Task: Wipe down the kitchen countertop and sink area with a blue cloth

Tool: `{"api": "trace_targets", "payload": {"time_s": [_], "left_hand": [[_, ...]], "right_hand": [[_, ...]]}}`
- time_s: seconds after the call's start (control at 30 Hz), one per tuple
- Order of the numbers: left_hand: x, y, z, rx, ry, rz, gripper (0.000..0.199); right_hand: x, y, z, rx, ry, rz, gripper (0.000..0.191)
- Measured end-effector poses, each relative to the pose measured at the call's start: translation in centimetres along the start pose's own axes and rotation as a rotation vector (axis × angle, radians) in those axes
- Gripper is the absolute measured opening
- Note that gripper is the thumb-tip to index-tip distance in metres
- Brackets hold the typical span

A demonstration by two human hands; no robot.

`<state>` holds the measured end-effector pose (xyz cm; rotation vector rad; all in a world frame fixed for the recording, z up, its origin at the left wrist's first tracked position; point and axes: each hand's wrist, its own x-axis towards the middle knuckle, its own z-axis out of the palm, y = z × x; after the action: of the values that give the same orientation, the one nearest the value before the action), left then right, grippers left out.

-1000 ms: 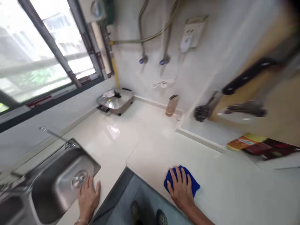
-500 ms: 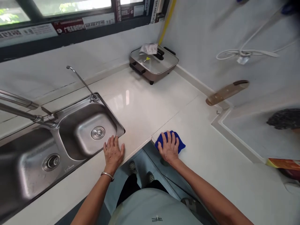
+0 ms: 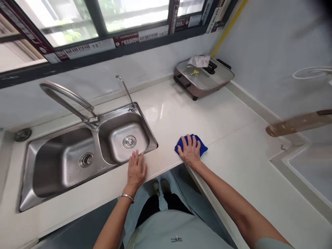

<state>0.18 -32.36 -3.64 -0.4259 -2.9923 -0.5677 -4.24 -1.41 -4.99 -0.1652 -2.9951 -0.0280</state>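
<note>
My right hand (image 3: 191,152) presses down on a blue cloth (image 3: 202,147), fingers bent and spread over it. The cloth lies bunched on the white countertop (image 3: 166,128), near the inner corner where the two counter runs meet. My left hand (image 3: 136,171) rests on the counter's front strip, fingers stretched out, holding nothing. Its fingertips reach the front rim of the steel double sink (image 3: 153,148). A bracelet (image 3: 128,197) circles the left wrist. Part of the cloth is hidden under my right palm.
A large curved faucet (image 3: 68,98) and a thin tap (image 3: 126,90) rise behind the sink. An electric pan with a glass lid (image 3: 203,77) stands in the back corner. A brown, elongated object (image 3: 298,124) is at the right wall. A window (image 3: 135,17) spans the back.
My view has swung left, showing more of the sink. My right hand has slid the blue cloth forward and left across the counter seam. The left hand has shifted slightly left along the edge.
</note>
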Motion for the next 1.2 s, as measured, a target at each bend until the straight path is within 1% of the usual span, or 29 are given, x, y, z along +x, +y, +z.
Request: {"api": "trace_targets", "payload": {"time_s": [0.07,0.2,0.27,0.33,0.37,0.43,0.47,0.57,0.7,0.77,0.8,0.87,1.0,1.1,1.2], "left_hand": [[-2.2,-2.3,-1.7,0.069,0.054,-0.122,0.053],[-7.9,-7.5,-5.4,0.212,0.198,-0.509,0.057],[-10.3,-9.2,-6.6,0.246,0.214,-0.683,0.061],[-11.9,-10.1,-7.1,0.223,0.196,-0.86,0.062],[-12.3,-10.3,-7.1,0.2,0.188,-0.944,0.063],[-12.3,-10.3,-6.7,0.167,0.196,-1.072,0.064],[-12.1,-10.2,-6.5,0.169,0.211,-1.109,0.065],[-11.2,-9.9,-5.8,0.21,0.254,-1.156,0.068],[-10.7,-9.7,-5.9,0.237,0.265,-1.174,0.067],[-10.6,-9.6,-6.1,0.247,0.269,-1.178,0.067],[-10.6,-9.5,-6.2,0.25,0.272,-1.18,0.067],[-10.4,-9.4,-6.3,0.254,0.278,-1.182,0.066],[-10.4,-9.5,-6.1,0.261,0.288,-1.183,0.065],[-10.8,-9.6,-5.7,0.266,0.296,-1.181,0.064],[-11.3,-9.8,-5.4,0.291,0.326,-1.145,0.062]], "right_hand": [[1.5,-0.1,0.3,0.022,0.01,-0.023,0.06],[4.5,-0.4,0.7,0.065,0.037,-0.035,0.06],[5.5,-0.6,0.9,0.075,0.051,-0.042,0.06],[5.9,-0.8,1.0,0.078,0.073,-0.05,0.059],[5.9,-0.9,1.0,0.079,0.084,-0.055,0.059],[5.6,-1.3,0.9,0.086,0.096,-0.065,0.059],[5.2,-1.7,0.8,0.093,0.095,-0.075,0.059],[3.3,-4.0,0.3,0.131,0.067,-0.145,0.06],[0.0,-7.7,-0.9,0.213,0.003,-0.293,0.063],[-1.3,-8.5,-1.4,0.261,-0.03,-0.369,0.063],[-1.8,-8.3,-1.6,0.286,-0.044,-0.414,0.063],[-2.2,-7.1,-1.8,0.335,-0.064,-0.525,0.064],[-2.0,-2.6,-1.7,0.385,-0.077,-0.741,0.063],[-1.9,-0.3,-1.6,0.37,-0.076,-0.792,0.063],[-2.2,-0.2,-1.5,0.326,-0.069,-0.781,0.066]]}}
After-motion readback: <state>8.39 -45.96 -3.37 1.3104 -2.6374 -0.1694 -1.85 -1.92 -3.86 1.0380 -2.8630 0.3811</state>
